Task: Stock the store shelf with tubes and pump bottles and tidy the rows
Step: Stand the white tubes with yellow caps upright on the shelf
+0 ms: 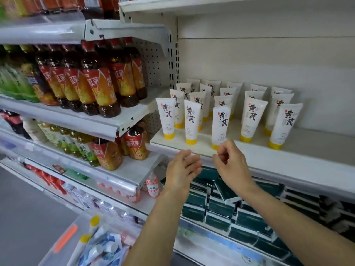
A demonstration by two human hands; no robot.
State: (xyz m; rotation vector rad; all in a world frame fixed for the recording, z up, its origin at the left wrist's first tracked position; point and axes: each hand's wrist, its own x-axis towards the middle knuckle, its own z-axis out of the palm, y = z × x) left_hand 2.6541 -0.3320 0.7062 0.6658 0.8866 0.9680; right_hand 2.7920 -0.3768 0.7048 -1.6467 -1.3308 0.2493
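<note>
both hands empty, the loosely curled right hand (pixel 229 160) hangs just below the upright front tube (pixel 220 127), nearer than the relaxed left hand (pixel 182 169).

Light: bright, even, soft; source not in view.
Shadows: faint, under the shelf (pixel 288 166) lip and behind the tubes (pixel 221 127).
Glare: pale sheen on bottles (pixel 99 87).
Blur: left edge and bin (pixel 92 244) smeared; tubes sharp.
Distortion: wide-angle, shelves bow toward the edges.
</note>
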